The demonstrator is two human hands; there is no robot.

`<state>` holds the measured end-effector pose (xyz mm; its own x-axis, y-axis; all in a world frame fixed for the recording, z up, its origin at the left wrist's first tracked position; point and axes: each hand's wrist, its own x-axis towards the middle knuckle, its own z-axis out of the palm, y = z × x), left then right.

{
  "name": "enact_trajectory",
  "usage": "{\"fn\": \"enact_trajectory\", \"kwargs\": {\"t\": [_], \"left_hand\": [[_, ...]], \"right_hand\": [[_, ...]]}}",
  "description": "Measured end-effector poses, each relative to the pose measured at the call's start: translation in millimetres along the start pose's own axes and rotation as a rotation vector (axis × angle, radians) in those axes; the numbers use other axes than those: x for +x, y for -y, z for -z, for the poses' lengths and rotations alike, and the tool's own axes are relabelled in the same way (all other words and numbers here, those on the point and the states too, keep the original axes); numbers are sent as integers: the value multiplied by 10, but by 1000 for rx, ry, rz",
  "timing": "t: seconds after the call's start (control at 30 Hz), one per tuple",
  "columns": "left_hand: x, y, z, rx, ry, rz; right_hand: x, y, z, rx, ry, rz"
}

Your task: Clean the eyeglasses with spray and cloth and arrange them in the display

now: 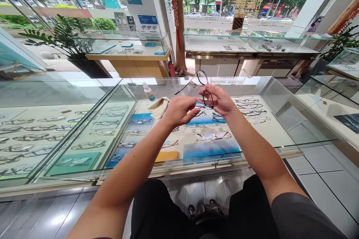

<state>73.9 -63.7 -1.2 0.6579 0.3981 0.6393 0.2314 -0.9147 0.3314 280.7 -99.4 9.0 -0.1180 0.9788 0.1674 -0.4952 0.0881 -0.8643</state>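
Observation:
A pair of dark-rimmed eyeglasses [202,78] is held up over the glass counter, turned on its side, with one temple arm pointing left. My right hand [220,99] grips the frame near its middle, thumb and fingers closed on it. At the lower lens is my left hand [182,110], its index fingertip at or touching the rim and its thumb apart from the fingers. I see nothing held in that hand. Just behind it, a beige cloth [159,108] lies on the counter beside a small spray bottle [149,92] with a white top.
Under the glass of the display counter [252,86] lie rows of eyeglasses [213,135] and an orange cloth or case [167,156]. More eyeglasses fill the left case [45,127]. Other showcases [224,44] and a potted plant [64,41] stand by the windows.

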Motion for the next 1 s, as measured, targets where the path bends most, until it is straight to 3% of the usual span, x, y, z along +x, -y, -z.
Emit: {"fn": "enact_trajectory", "kwargs": {"t": [1.0], "left_hand": [[6,-24,14,-2,18,4]], "right_hand": [[17,-45,0,-42,-1,-26]]}}
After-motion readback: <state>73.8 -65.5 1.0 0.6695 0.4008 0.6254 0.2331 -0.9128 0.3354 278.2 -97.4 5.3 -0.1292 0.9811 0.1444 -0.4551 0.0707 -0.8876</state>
